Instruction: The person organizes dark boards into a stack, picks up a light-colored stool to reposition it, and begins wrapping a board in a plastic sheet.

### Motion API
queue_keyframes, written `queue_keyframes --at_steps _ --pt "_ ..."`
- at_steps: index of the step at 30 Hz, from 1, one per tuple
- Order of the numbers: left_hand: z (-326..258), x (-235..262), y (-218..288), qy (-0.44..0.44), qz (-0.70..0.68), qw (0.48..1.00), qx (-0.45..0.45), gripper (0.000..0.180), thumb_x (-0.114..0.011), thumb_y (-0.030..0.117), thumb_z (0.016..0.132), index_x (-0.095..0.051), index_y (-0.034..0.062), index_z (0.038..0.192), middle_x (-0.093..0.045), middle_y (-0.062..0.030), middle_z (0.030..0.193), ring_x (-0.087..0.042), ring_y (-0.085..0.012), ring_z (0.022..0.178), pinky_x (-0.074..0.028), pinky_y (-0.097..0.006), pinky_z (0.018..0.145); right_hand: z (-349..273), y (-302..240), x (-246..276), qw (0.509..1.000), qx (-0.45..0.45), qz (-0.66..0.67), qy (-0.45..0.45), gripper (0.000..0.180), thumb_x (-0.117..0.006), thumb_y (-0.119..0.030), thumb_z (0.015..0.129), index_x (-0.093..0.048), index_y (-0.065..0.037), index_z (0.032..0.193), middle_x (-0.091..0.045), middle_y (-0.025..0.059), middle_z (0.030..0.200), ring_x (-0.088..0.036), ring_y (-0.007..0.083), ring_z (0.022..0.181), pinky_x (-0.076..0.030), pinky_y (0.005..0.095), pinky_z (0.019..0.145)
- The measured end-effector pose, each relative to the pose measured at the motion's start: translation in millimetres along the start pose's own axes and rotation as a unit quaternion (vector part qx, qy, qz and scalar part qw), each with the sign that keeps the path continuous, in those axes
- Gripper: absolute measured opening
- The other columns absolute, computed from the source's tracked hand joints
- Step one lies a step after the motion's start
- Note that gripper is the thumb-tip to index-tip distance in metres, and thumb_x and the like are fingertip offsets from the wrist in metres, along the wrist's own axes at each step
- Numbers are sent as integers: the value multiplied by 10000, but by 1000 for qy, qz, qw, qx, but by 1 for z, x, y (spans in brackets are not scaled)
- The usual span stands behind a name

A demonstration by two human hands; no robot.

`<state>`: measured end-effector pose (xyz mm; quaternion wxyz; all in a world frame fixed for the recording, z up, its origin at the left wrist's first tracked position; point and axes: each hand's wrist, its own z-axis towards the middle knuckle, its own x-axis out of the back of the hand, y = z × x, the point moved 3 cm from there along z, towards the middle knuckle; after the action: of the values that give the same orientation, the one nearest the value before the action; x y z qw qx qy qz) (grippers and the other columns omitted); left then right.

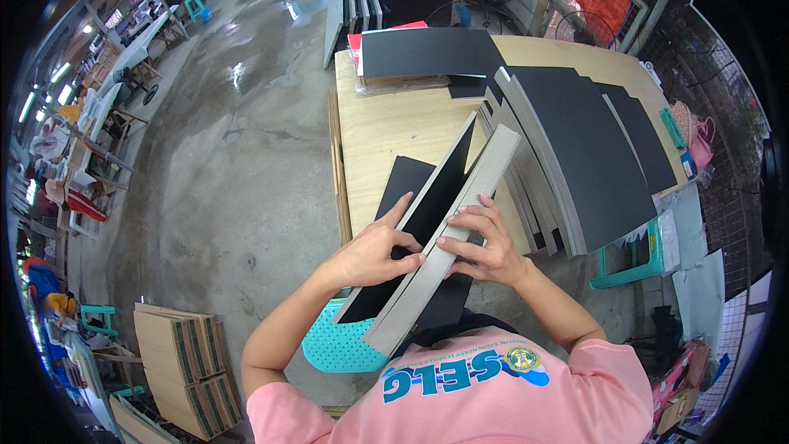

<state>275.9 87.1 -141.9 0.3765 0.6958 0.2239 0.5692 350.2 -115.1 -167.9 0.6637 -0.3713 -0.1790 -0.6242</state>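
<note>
Held at a slant over the near edge of the table is a folded board (485,166), grey on its outer side and black inside, its panels standing apart in a V. My left hand (374,248) grips it, with fingers on the left panel and the thumb at the grey strip. On the other side, my right hand (485,247) has its fingers curled over the grey strip. Another black board (403,182) lies on the table behind the left panel. To the right leans a row of similar black boards (575,156) with grey edges.
The wooden table (382,123) carries a black sheet (427,53) over red and white ones at its far end. A teal stool (341,353) stands below the board, another teal stool (633,267) to the right. Cardboard stacks (181,362) sit on the floor at lower left.
</note>
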Motion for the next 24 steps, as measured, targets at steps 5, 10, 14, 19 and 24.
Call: queue_keyframes --at_steps 5,10,14,19,24 --pt "1 2 14 90 2 995 -30 301 -630 254 801 -714 5 948 -170 -430 1420 -389 -494 1271 -352 -402 1049 -1 2 1 1000 0 4 0 539 -790 -401 593 -681 -218 1089 -575 51 1155 -532 273 1095 -338 524 1044" --pt "-6 -5 17 62 33 997 -12 289 -645 265 817 -719 20 951 -60 -464 1417 -368 -513 1275 -351 -400 1052 -2 3 -2 1000 -2 18 10 526 -801 -394 580 -683 -204 1056 -579 51 1140 -533 275 1104 -337 527 1044" --pt "-6 -4 12 46 30 998 -26 303 -655 294 832 -726 15 925 -48 -479 1405 -358 -513 1282 -331 -398 1067 0 2 -1 1000 0 22 13 507 -806 -390 578 -691 -196 1032 -580 50 1133 -531 276 1112 -331 526 1050" --pt "-5 -5 10 42 22 998 -32 301 -654 291 839 -726 9 918 -43 -480 1404 -332 -516 1296 -312 -397 1080 -1 3 -2 999 1 32 18 511 -811 -378 576 -698 -194 1038 -576 49 1138 -521 277 1126 -320 526 1062" --pt "-5 -5 9 38 22 999 -29 308 -652 293 846 -724 3 919 -48 -482 1401 -290 -514 1320 -299 -413 1087 -3 3 -3 999 -1 38 23 531 -813 -373 573 -695 -200 1061 -574 48 1142 -516 277 1134 -318 526 1065"
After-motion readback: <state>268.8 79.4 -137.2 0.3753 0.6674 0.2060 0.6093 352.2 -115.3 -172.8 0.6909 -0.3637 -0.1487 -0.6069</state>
